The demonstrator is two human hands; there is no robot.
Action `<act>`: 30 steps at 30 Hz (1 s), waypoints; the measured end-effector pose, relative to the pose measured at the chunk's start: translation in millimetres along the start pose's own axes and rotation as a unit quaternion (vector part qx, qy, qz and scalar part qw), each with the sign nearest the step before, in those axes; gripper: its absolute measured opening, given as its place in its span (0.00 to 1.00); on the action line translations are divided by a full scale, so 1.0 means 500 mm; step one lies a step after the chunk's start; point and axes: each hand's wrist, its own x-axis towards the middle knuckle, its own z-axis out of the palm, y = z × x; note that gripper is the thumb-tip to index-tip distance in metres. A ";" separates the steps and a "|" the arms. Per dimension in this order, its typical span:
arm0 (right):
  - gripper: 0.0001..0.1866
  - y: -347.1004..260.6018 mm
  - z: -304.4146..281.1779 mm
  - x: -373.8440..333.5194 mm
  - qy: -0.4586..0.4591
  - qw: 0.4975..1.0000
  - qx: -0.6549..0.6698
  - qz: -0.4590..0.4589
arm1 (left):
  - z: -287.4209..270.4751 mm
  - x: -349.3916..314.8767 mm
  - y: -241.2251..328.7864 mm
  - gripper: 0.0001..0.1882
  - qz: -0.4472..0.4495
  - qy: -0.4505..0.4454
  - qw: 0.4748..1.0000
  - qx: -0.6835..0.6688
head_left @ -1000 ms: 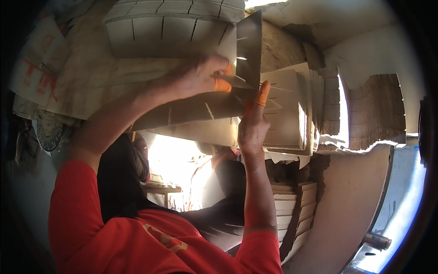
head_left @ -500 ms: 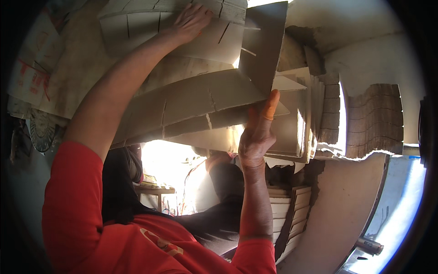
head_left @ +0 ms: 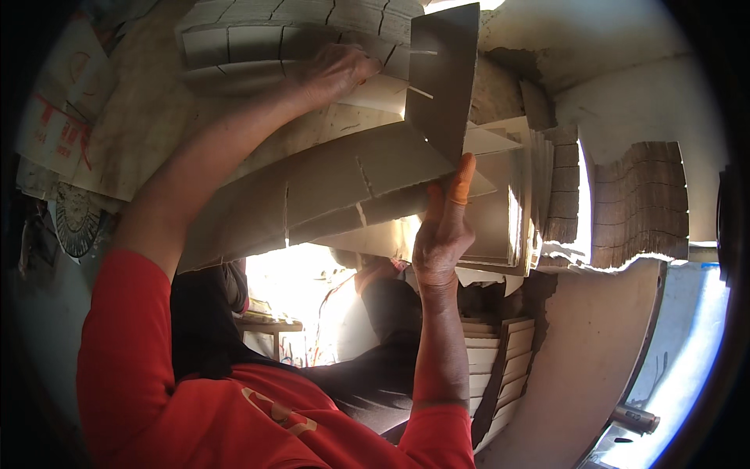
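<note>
In my right hand (head_left: 444,238) I grip slotted cardboard strips (head_left: 320,176), fingers closed round their lower edge near the right end. An orange cover (head_left: 462,181) sits on one finger. A crosswise cardboard piece (head_left: 442,78) stands upright from the right end of the long strips. Farther off, my left hand (head_left: 341,72) is closed on another slotted cardboard strip (head_left: 258,76), in front of the stack. Its fingertips are partly hidden. Behind lies the stack of slotted strips (head_left: 305,16).
To the right stand cardboard sheets (head_left: 500,195) and a wavy stack of strips (head_left: 641,203). More pieces (head_left: 500,367) are stacked low beside my right forearm. A printed white sack (head_left: 66,125) lies at the far left. A small stool (head_left: 269,327) stands below.
My left hand has come nearer and slightly right, bringing a cardboard strip away from the far stack. The right hand has hardly moved; the upright piece has shifted slightly left.
</note>
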 end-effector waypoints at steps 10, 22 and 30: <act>0.35 0.012 -0.005 -0.012 -0.031 0.998 -0.034 0.037 | -0.027 0.009 0.093 0.04 0.053 0.072 0.996 -0.022; 0.37 0.038 0.025 -0.048 -0.091 0.988 -0.049 0.113 | -0.044 -0.039 0.135 0.09 -0.022 0.016 0.988 -0.151; 0.35 0.023 0.014 -0.033 -0.037 0.997 -0.013 0.073 | -0.109 0.062 0.015 0.27 -0.141 -0.062 0.987 -0.038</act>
